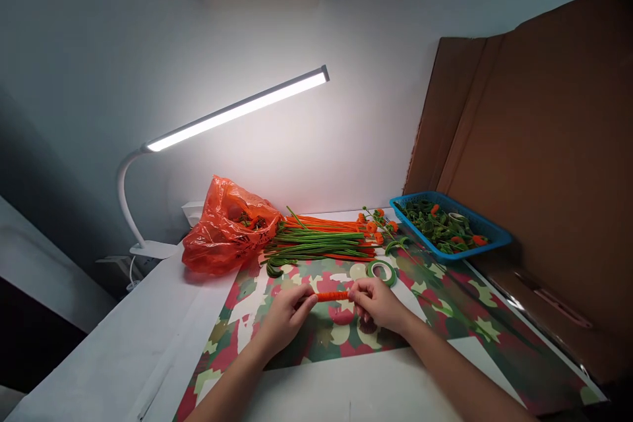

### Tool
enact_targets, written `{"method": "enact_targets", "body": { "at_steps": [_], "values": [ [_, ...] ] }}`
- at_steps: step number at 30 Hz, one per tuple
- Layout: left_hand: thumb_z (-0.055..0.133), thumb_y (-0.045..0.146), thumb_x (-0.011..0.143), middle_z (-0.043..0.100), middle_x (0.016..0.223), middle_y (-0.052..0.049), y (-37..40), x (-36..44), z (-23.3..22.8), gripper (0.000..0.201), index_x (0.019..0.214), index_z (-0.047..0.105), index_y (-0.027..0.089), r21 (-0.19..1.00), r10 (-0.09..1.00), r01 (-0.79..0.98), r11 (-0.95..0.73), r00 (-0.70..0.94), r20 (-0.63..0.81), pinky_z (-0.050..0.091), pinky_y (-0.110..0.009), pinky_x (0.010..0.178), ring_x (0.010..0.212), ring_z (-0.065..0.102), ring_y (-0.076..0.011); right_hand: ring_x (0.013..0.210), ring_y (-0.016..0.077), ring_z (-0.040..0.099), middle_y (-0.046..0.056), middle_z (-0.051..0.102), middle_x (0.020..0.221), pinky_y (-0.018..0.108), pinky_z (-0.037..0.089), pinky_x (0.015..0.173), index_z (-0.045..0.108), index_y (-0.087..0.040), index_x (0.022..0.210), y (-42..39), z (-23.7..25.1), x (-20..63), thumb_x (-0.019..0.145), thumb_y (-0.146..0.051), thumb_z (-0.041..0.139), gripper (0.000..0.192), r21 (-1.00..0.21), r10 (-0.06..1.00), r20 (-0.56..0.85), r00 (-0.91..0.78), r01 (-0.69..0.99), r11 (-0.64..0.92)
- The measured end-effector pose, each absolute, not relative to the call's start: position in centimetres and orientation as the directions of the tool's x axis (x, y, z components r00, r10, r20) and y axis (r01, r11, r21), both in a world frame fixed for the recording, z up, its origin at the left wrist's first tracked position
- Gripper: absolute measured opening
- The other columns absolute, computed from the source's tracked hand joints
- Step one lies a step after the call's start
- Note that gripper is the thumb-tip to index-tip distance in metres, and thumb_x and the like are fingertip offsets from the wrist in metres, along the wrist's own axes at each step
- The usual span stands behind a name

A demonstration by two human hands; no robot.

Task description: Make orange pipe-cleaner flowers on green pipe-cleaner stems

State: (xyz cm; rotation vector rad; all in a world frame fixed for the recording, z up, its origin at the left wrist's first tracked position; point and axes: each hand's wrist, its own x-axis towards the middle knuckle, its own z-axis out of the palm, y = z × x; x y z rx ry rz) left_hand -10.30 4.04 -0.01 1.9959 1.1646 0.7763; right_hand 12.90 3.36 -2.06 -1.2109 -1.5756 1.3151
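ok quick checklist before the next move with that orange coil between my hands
1. Left hand pinches the left end of the orange coil: ok.
2. Right hand grips the right end: ok.
3. Coil held above the patterned mat, level: ok.
4. Green tape roll lies just behind the right hand: ok.
5. Pile of green and orange stems behind, untouched: ok.
6. Coil wound tight all along: cannot tell.

Both hands meet over the patterned mat: the left hand and right hand pinch the ends of a short orange pipe cleaner. Just beyond lies a green tape roll, then a bundle of green and orange stems, an orange plastic bag and a blue basket.
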Motion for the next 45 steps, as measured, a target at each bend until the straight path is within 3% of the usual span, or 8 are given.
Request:
{"method": "enact_targets", "body": {
  "at_steps": [10,13,16,20,26,33,38,45],
  "values": [
    [0.039,0.059,0.088,0.038,0.050,0.007,4.8,-10.8,-0.9,0.042,0.070,0.041,0.021,0.868,0.896,0.452,-0.204,0.444,-0.021,0.027,-0.021,0.041,0.041,0.036,-0.0101,0.054,0.0113,0.039,-0.002,0.047,0.057,0.025,0.027,0.055,0.046,-0.018,0.062,2.6,-1.8,12.4,0.091,-0.029,0.046,0.031,-0.714,0.884,0.377,-0.276,0.521,0.468],
    [0.043,0.047,0.091,0.057,0.066,-0.001,4.6,-10.8,0.2,0.033,0.076,0.053,0.018,0.762,0.903,0.539,-0.358,0.407,0.136,0.041,-0.026,0.058,0.061,0.053,-0.0164,0.055,0.0111,0.040,-0.002,0.047,0.057,0.024,0.027,0.055,0.049,-0.018,0.065,2.7,-2.2,12.1,0.092,-0.032,0.046,0.031,-0.748,0.908,0.342,-0.243,0.514,0.420],
    [0.053,0.035,0.087,0.069,0.097,-0.008,3.7,-9.9,1.1,0.022,0.099,0.063,0.020,0.388,0.796,0.703,-0.596,0.451,0.405,0.043,-0.042,0.086,0.094,0.059,-0.0275,0.054,0.0111,0.040,-0.003,0.046,0.055,0.024,0.026,0.054,0.050,-0.018,0.065,2.6,-2.1,11.7,0.093,-0.035,0.045,0.032,-0.784,0.932,0.296,-0.209,0.504,0.362],
    [0.057,0.030,0.085,0.068,0.112,-0.009,2.6,-7.5,1.3,0.033,0.117,0.058,0.022,0.180,0.735,0.728,-0.661,0.582,0.347,0.044,-0.043,0.091,0.102,0.061,-0.0294,0.057,0.0135,0.045,-0.001,0.051,0.058,0.026,0.030,0.057,0.047,-0.019,0.066,2.1,-1.5,11.1,0.094,-0.040,0.042,0.036,-0.783,0.933,0.290,-0.211,0.507,0.359],
    [0.039,0.026,0.095,0.071,0.085,-0.011,2.9,-5.6,0.8,0.023,0.089,0.060,0.019,0.149,0.809,0.796,-0.587,0.569,0.149,0.043,-0.036,0.059,0.075,0.068,-0.0279,0.062,0.0204,0.053,0.004,0.060,0.067,0.033,0.033,0.059,0.041,-0.023,0.064,2.0,-1.9,11.0,0.097,-0.044,0.033,0.039,-0.772,0.929,0.257,-0.265,0.522,0.362],
    [0.052,0.024,0.089,0.069,0.102,-0.007,3.6,-8.1,1.7,0.013,0.100,0.058,0.022,0.174,0.781,0.762,-0.623,0.594,0.195,0.044,-0.035,0.075,0.093,0.063,-0.0274,0.061,0.0169,0.050,0.000,0.054,0.061,0.028,0.033,0.058,0.047,-0.020,0.067,2.4,-1.4,12.5,0.093,-0.039,0.042,0.032,-0.807,0.932,0.220,-0.289,0.483,0.340],
    [0.032,0.020,0.096,0.068,0.084,-0.007,4.7,-11.3,1.8,0.027,0.082,0.056,0.020,0.108,0.794,0.787,-0.607,0.596,0.122,0.039,-0.033,0.066,0.073,0.060,-0.0234,0.053,0.0122,0.046,-0.003,0.045,0.057,0.023,0.032,0.051,0.049,-0.020,0.072,2.6,-1.0,13.5,0.092,-0.035,0.044,0.026,-0.882,0.959,0.137,-0.249,0.409,0.232],
    [0.041,0.015,0.092,0.070,0.083,-0.008,4.4,-10.3,0.8,0.021,0.079,0.057,0.021,0.072,0.762,0.759,-0.647,0.643,0.070,0.038,-0.034,0.068,0.073,0.062,-0.0245,0.046,0.0108,0.048,-0.003,0.057,0.060,0.021,0.035,0.045,0.051,-0.020,0.076,2.1,-1.5,12.9,0.085,-0.026,0.051,0.011,-0.940,0.931,0.031,-0.363,0.306,0.151]
  ]
}}
